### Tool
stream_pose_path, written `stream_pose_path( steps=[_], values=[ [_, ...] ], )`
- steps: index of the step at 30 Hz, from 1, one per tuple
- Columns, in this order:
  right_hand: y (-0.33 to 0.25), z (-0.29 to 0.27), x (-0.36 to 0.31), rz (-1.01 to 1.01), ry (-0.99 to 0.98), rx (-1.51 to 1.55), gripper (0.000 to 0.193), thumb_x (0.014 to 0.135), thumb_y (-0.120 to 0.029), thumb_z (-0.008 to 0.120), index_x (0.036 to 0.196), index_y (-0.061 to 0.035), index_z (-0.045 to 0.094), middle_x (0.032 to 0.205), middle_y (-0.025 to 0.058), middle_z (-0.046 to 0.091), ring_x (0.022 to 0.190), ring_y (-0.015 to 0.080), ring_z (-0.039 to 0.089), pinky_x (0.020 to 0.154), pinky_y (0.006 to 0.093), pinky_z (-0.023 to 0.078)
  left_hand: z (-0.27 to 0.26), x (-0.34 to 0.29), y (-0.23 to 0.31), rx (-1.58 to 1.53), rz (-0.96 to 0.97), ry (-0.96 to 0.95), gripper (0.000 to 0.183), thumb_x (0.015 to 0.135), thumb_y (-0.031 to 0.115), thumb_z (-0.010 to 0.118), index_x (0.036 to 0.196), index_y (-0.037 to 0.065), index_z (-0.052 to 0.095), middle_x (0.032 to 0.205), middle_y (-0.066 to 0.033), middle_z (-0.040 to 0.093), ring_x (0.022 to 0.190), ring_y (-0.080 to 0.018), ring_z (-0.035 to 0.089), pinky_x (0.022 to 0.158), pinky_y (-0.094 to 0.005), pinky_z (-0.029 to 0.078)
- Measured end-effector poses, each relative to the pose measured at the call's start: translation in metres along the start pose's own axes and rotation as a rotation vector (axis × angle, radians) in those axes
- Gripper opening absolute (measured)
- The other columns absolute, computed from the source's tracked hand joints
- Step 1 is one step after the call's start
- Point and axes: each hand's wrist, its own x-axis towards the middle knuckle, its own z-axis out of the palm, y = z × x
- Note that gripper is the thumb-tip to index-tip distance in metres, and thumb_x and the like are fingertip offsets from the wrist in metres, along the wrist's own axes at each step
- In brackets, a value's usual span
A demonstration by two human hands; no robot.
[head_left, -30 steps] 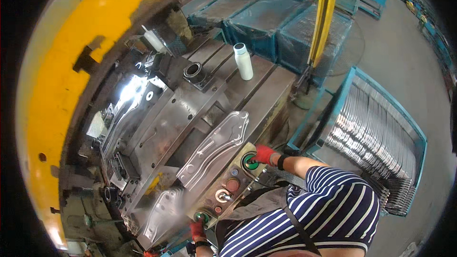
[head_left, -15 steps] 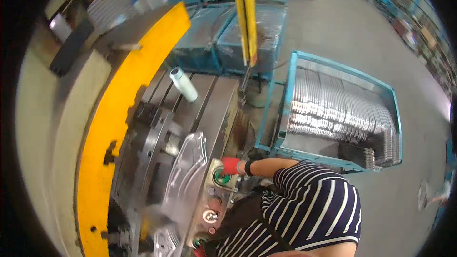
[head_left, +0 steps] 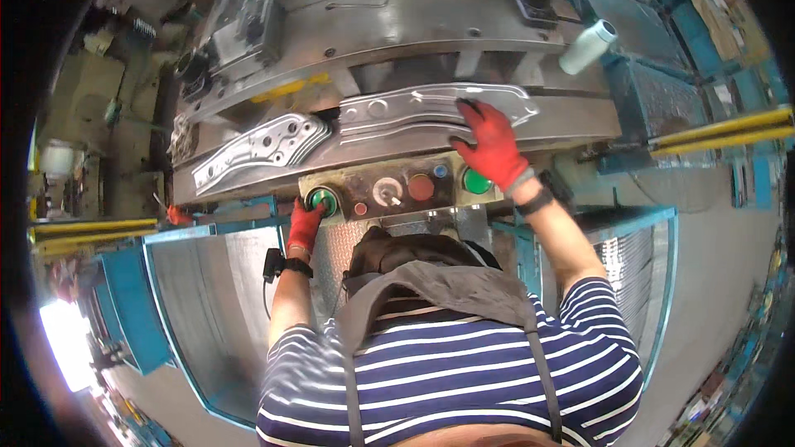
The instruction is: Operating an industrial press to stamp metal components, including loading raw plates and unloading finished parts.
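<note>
Right hand (head_left: 490, 142) newly on crosswise panel (head_left: 439, 108)

We are resting our left hand (head_left: 305, 225), red-gloved, on the green button (head_left: 321, 199) at lower centre-left of the control panel (head_left: 389, 190); our right hand (head_left: 492, 142) is lying spread on the pressed metal panel (head_left: 431, 108) at upper centre; a second stamped part (head_left: 261, 147) is lying left of it.

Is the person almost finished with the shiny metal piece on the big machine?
Not quite, it seems. Already done: one pressed metal part lies on the left of the press. In hand: the right hand in a red glove rests on the long metal panel, and the left hand touches the green button. Left: the long panel lies on the machine, not yet lifted off.
</note>
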Motion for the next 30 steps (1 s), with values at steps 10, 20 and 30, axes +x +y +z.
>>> stream_pose_path(
  steps=[10, 20, 30],
  values=[
    [-0.007, 0.071, 0.120, -0.356, -0.580, -0.338, 0.089, 0.059, -0.028, 0.078, 0.136, -0.0093, 0.038, 0.115, 0.0204, 0.052, 0.106, 0.0357, 0.051, 0.092, 0.0452, 0.041, -0.009, -0.033, 0.047, 0.525, 0.188, 0.211, 0.097, 0.063, 0.039, 0.077, 0.138, 0.000, 0.030, 0.132, -0.0220, 0.043, 0.118, -0.0374, 0.046, 0.101, -0.0426, 0.037],
    [-0.060, -0.011, 0.119, -0.119, -0.164, -0.180, 0.087, 0.063, -0.033, 0.077, 0.135, -0.0049, 0.036, 0.117, 0.0275, 0.048, 0.105, 0.0432, 0.050, 0.086, 0.0472, 0.044, 0.013, -0.063, 0.195, 0.195, 1.061, -0.157, 0.082, 0.066, 0.034, 0.076, 0.133, 0.003, 0.040, 0.122, -0.0203, 0.050, 0.114, -0.0385, 0.046, 0.099, -0.0456, 0.036],
    [0.004, -0.096, 0.227, 0.500, -0.271, 1.020, 0.042, 0.090, -0.029, 0.054, 0.124, -0.0047, 0.054, 0.095, 0.0010, 0.062, 0.083, 0.0100, 0.057, 0.075, 0.0266, 0.047, 0.082, -0.086, 0.398, -0.389, 1.167, -0.324, 0.101, 0.061, 0.024, 0.080, 0.138, -0.004, 0.022, 0.134, -0.0268, 0.035, 0.125, -0.0369, 0.038, 0.105, -0.0406, 0.031]
  ],
)
